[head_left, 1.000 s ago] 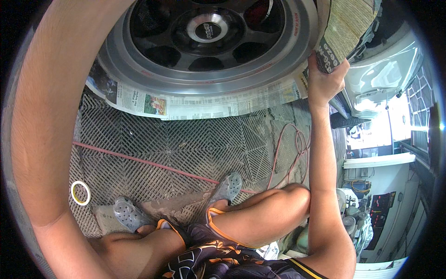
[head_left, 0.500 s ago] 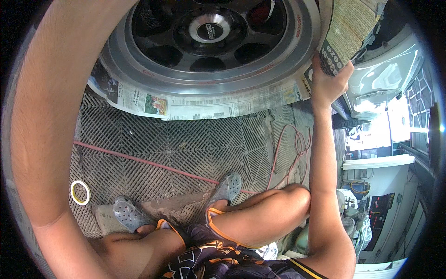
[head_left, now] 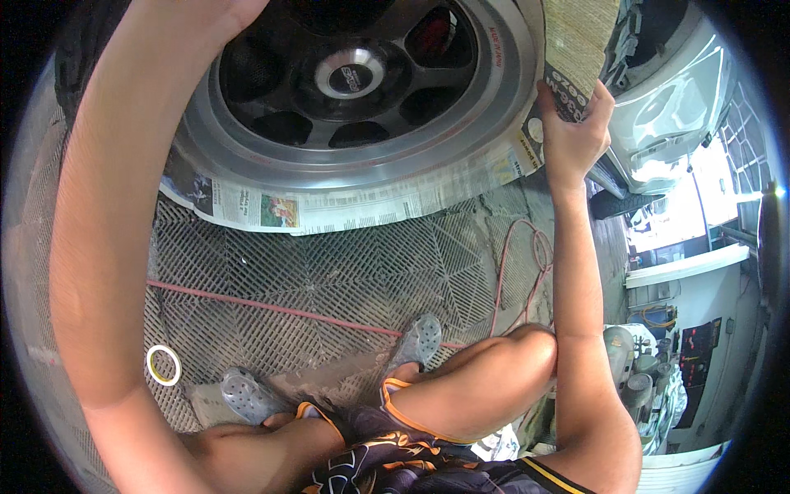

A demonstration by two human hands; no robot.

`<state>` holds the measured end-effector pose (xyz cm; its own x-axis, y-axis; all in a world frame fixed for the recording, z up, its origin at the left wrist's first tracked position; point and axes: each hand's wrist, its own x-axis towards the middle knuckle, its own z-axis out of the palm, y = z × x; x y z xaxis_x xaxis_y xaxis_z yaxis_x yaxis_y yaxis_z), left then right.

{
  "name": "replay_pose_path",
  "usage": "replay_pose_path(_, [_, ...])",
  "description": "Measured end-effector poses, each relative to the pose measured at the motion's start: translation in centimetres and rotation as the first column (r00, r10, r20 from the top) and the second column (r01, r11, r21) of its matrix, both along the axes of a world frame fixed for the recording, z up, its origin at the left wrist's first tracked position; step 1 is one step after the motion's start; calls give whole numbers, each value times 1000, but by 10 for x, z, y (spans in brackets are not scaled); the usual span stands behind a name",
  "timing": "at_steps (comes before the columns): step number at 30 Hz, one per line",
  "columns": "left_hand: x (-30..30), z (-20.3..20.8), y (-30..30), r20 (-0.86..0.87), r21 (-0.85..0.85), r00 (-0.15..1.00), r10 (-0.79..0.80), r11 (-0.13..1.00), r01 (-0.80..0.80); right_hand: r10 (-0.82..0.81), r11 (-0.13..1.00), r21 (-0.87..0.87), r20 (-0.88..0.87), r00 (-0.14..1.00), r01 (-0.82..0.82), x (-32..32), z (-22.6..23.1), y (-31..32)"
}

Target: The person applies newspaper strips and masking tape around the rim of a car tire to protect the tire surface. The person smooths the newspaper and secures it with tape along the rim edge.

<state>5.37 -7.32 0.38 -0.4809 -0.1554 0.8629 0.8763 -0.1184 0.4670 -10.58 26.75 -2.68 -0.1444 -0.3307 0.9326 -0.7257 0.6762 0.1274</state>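
Observation:
A car wheel (head_left: 354,174) with a wide silver lip and dark spokes fills the upper middle. Newspaper sheets (head_left: 350,212) are wrapped along its lower edge, curving with the rim. At the wheel's right side my right hand (head_left: 580,136) pinches a folded newspaper piece (head_left: 581,45), thumb on the near face and fingers behind. That piece stands up against the rim and overlaps the lower strip. My left arm reaches up past the wheel's left side. Only the base of my left hand (head_left: 239,12) shows at the top edge; its fingers are out of view.
A white tape roll (head_left: 164,365) lies on the grated floor mat (head_left: 247,255) at the left. A red hose (head_left: 280,309) crosses the mat and loops at the right. White car bodywork (head_left: 675,123) stands at the right, with workshop clutter (head_left: 646,375) below it.
The view has shifted, so the wheel sits a little farther left. My right hand keeps its grip on the newspaper piece, and the left hand's base has come into view at the top.

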Motion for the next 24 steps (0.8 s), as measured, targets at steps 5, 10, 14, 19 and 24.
replay_pose_path(5, [2, 3, 6, 16, 22, 1000, 4, 1000, -4, -109, 993, 33, -16, 994, 109, 2, -9, 4])
replay_pose_path(10, [5, 0, 16, 17, 70, 993, 113, 991, -114, -220, 974, 45, -81, 972, 224, -4, -23, 9])
replay_pose_path(14, [4, 0, 16, 37, 75, 993, 111, 991, -113, -147, 988, 19, -117, 982, 150, -11, -25, 9])
replay_pose_path(19, [1, 2, 9, 28, 31, 997, 75, 997, -76, -17, 1000, 19, -216, 976, 22, -14, -12, -2])
replay_pose_path(24, [4, 3, 9, 19, 42, 999, 42, 998, -43, -96, 995, 5, -345, 934, 104, -6, 4, -23])
